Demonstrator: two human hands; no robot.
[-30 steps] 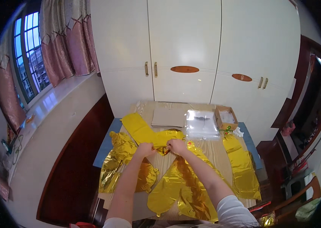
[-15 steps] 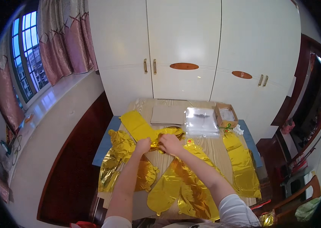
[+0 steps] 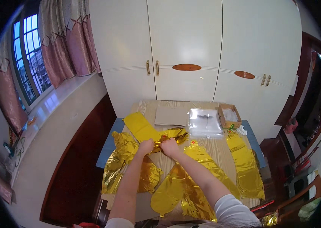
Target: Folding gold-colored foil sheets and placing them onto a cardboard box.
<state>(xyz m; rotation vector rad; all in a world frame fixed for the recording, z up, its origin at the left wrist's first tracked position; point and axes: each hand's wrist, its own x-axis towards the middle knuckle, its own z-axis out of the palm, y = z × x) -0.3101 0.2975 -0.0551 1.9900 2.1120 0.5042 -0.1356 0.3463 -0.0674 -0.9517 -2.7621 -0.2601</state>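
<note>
On the wood-grained desk (image 3: 222, 152), the left hand (image 3: 146, 146) and right hand (image 3: 171, 147) grip gold foil (image 3: 175, 133), its flat strip (image 3: 140, 126) running from the nearer left toward the far left corner.

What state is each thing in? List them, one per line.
Left hand: closed on middle foil
Right hand: closed on middle foil
Middle foil: flat at far end, crumpled between hands
Left foil: crumpled
Near foil: spread out, creased
Right foil: spread out, wrinkled
Box: open
Cardboard: lying flat
Clear plastic: lying flat
Curtains: parted
Cabinet doors: shut
</note>
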